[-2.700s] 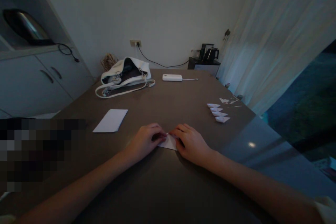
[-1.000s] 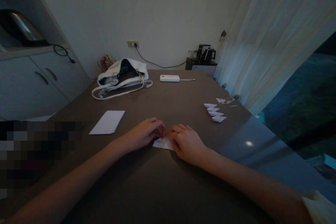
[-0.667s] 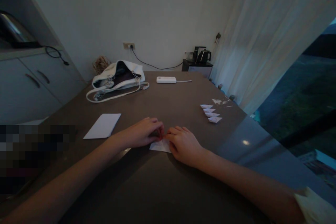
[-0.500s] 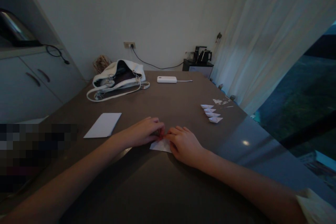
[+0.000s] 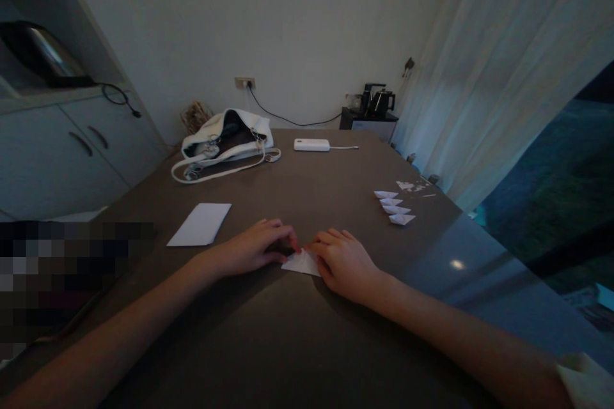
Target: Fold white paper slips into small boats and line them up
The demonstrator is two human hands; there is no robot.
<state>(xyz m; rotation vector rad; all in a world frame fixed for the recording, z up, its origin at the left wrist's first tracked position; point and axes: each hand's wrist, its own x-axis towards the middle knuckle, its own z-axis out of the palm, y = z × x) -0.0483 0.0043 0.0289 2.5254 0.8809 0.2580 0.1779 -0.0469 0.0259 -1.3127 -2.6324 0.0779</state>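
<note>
A small piece of white folded paper (image 5: pixel 302 262) lies on the table in front of me, wide at its near edge and narrowing away from me. My left hand (image 5: pixel 261 246) is at its left side, thumb by the left corner and index fingertip at the top, gripping it lightly. From the right, my right hand (image 5: pixel 343 262) covers the paper's right part, its curled fingers holding it against the table. The right corner is hidden under that hand. To the right stand several folded paper boats (image 5: pixel 396 209) in a row.
A stack of white paper (image 5: pixel 200 225) lies left of my hands. Farther back are a white handbag (image 5: pixel 225 140) and a white power bank (image 5: pixel 311 145) with a short cable. Paper scraps (image 5: pixel 413 186) lie near the right edge of the brown table (image 5: pixel 307 345).
My left thumb and index finger have spread apart and drawn slightly off the paper's top, showing more of it. The right hand stays on the paper. The whole view has shifted slightly.
</note>
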